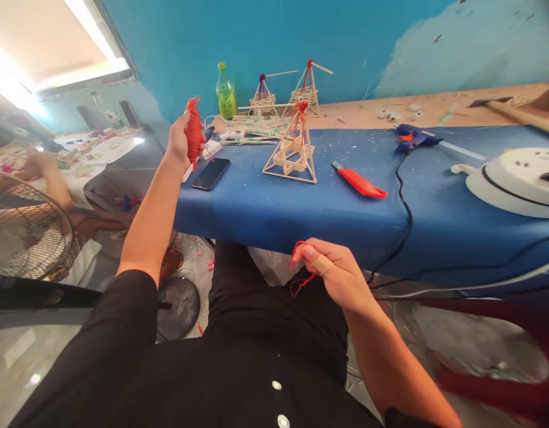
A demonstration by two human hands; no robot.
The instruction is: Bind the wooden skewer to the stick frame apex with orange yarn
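My left hand point(179, 139) is wrapped round a bundle of red yarn point(194, 132), held up above the left end of the blue table. My right hand point(334, 267), closed in a pinch in front of the table edge, grips a loose length of red yarn point(296, 255) that dangles over my lap. A small wooden stick frame point(294, 156) stands upright on the table between my hands, its top bound with red yarn. A red utility knife point(361, 182) lies to its right, blade outward. Below the yarn bundle rests a black phone point(211, 173).
Two more stick models point(262, 98) stand at the back beside a green-capped bottle point(226, 92). A blue glue gun point(414, 138) with a black cord point(408, 208) lies right, near a white rounded device point(519, 181). A fan point(28, 226) and another person's arm point(55, 181) are left.
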